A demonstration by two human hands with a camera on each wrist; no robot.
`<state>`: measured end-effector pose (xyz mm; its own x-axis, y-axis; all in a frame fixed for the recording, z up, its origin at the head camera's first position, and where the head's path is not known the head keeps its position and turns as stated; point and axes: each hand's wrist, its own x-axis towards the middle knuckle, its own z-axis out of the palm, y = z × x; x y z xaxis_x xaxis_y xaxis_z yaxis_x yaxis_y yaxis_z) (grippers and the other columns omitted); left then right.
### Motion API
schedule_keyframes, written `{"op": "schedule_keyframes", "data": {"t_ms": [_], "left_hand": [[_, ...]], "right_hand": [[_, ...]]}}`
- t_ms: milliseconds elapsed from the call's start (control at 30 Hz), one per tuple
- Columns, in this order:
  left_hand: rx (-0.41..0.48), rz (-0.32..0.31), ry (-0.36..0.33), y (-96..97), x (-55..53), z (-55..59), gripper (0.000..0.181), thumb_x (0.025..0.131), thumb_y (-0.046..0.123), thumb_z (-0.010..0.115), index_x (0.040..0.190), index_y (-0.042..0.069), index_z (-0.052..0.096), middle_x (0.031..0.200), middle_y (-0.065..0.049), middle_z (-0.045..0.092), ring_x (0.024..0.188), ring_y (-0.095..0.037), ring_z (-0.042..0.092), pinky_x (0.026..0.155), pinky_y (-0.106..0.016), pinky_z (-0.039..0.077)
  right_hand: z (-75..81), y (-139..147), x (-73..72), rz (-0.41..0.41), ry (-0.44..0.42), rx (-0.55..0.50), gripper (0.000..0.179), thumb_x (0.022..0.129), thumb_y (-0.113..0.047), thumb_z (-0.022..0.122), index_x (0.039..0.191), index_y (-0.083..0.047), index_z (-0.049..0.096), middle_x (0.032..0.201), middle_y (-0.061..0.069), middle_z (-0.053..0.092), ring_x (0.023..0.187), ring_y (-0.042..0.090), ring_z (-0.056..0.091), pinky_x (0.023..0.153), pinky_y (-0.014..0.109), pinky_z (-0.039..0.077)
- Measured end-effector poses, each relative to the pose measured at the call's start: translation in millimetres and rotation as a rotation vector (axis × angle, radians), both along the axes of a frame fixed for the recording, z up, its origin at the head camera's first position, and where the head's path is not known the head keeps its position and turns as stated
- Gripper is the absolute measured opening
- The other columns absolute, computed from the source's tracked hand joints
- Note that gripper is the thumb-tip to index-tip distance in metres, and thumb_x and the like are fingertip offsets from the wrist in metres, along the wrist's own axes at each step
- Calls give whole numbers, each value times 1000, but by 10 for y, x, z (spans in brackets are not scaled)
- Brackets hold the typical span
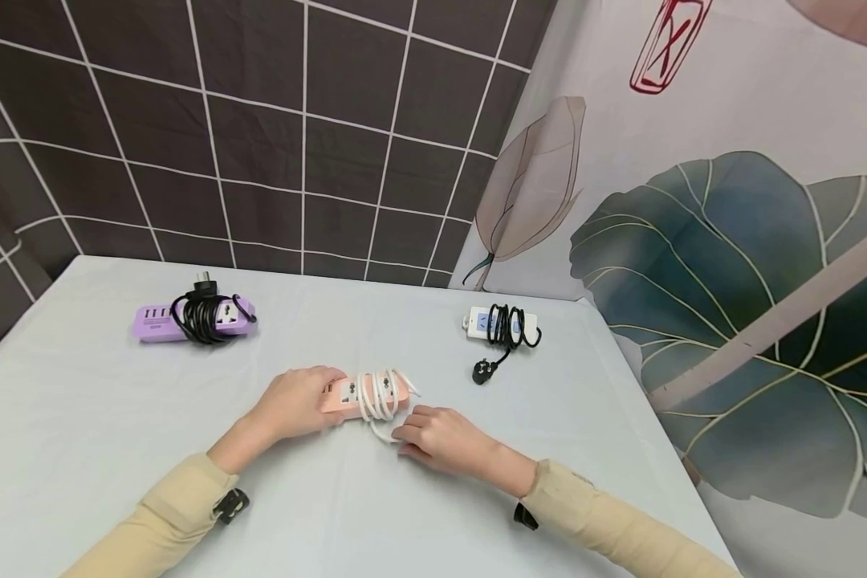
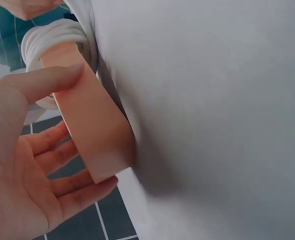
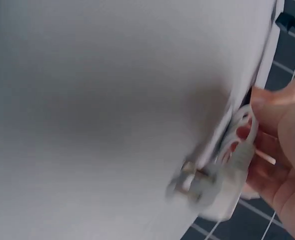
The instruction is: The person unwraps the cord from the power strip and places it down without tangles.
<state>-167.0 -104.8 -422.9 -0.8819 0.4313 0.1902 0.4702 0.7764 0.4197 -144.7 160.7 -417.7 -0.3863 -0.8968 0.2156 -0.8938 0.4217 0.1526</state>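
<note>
A pink power strip (image 1: 348, 404) lies near the middle of the table, its white cord (image 1: 378, 398) wound in several loops around the right end. My left hand (image 1: 298, 401) holds the strip's left end. In the left wrist view, the thumb presses one side of the pink body (image 2: 90, 115) and the fingers lie along the other. Just right of the coil, my right hand (image 1: 441, 439) pinches a loose stretch of the cord. The right wrist view shows the white plug (image 3: 222, 192) beside those fingers, its prongs blurred.
At the back left lies a purple power strip (image 1: 156, 323) wrapped in black cord (image 1: 202, 321). A white power strip (image 1: 479, 323) with black cord sits at the back right, its black plug (image 1: 484, 371) in front. Dark grid-patterned cloth (image 1: 260, 160) hangs behind the table (image 1: 311, 514).
</note>
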Motion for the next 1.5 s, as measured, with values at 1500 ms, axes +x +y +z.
{"op": "schedule_keyframes", "data": {"t_ms": [1500], "left_hand": [[203,221,77,66,152,136,58,67,32,85,116,8,67,105,-12,71,80,-25,65,60,-37,44]], "right_hand": [[183,-70,-148,-392,-605,-371,10,79,4,68,84,-1,75,73,8,73,52,-2,47,48,13,40]]}}
